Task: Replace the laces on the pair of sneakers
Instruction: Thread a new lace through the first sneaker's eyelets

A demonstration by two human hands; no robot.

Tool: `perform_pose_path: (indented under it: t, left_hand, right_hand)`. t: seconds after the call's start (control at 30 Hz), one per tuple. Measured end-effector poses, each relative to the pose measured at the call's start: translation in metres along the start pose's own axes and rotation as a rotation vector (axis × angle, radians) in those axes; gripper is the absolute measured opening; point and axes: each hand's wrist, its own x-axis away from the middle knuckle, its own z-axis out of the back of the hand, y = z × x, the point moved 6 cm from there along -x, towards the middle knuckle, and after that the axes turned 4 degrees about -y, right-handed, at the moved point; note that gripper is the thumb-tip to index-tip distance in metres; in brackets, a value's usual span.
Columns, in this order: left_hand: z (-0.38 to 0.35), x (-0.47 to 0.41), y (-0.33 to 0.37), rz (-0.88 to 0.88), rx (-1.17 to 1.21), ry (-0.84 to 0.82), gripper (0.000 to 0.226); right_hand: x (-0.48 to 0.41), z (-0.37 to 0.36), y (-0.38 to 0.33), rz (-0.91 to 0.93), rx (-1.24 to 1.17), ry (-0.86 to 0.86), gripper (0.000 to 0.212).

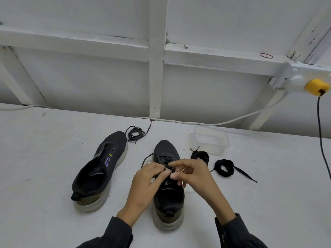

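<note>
Pinching a thin black shoelace [146, 157] with curled fingers of both the left hand [145, 181] and the right hand [194, 176], at the upper eyelets of a black knit sneaker [166, 149] with a grey sole, standing upright, toe pointing away, on the white table [44, 158]. Standing just left of it, a matching purple-logo sneaker [102, 169]; lying beyond that, a loose black lace coil [135, 133] — and resting at right, two bundled black laces [223, 167].

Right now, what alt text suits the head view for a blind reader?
Left hand and right hand pinch a black lace on a dark knit sneaker on a white table. An unlaced sneaker stands left of it; coiled black laces and a clear plastic tray lie nearby.
</note>
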Motion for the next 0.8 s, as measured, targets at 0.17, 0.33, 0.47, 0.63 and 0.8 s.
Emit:
perform_pose_path:
  t: [0.17, 0.33, 0.47, 0.63, 0.8]
  left_hand:
    - [-0.004, 0.002, 0.005, -0.038, -0.049, -0.039, 0.012]
    - [-0.005, 0.001, 0.007, -0.042, -0.017, -0.098, 0.015]
    - [-0.009, 0.002, 0.006, 0.011, 0.16, -0.121, 0.022]
    - [-0.018, -0.002, 0.001, 0.037, 0.185, -0.081, 0.016]
    - [-0.022, -0.008, 0.001, -0.009, 0.11, 0.011, 0.016]
  right_hand:
    - [0.007, -0.007, -0.013, 0.11, 0.138, 0.071, 0.024]
    - [0.01, -0.009, -0.016, 0.124, 0.255, 0.106, 0.018]
    - [0.01, -0.01, -0.017, 0.127, 0.263, 0.137, 0.03]
    - [0.004, -0.009, -0.019, 0.137, 0.306, 0.15, 0.032]
    - [-0.003, -0.006, -0.021, 0.113, 0.259, 0.096, 0.02]
